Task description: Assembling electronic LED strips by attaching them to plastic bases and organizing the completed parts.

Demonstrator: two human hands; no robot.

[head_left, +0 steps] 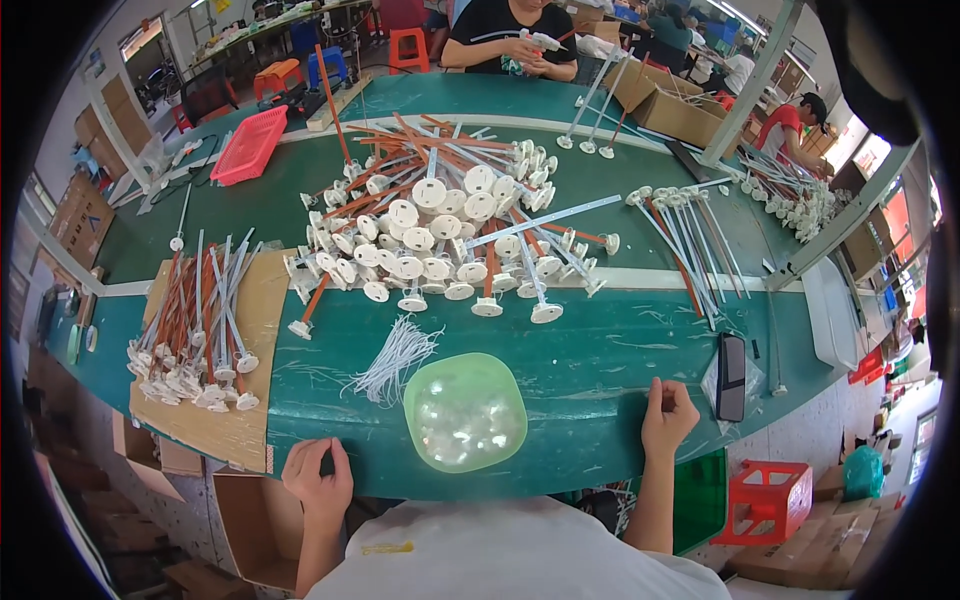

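My left hand (318,478) rests at the table's front edge beside a cardboard sheet (256,400). Its fingers are loosely bent, the thumb stands apart from them, and nothing shows between. On the right, my right hand (668,418) is at the front edge with its fingers curled in and no object visible in it. Between the hands stands a translucent green bowl (467,465) with shiny clear contents too small to name. A bundle of thin white strips (395,358) lies behind the bowl's left side. A dark phone-like object (731,376) lies right of my right hand.
A large heap of rods with white round bases (418,238) covers the table's middle. Another bunch (205,315) lies on the cardboard, and a row of rods (692,240) is at right. A red basket (250,146) stands far left. Across the table, a person holds a glue gun (540,42).
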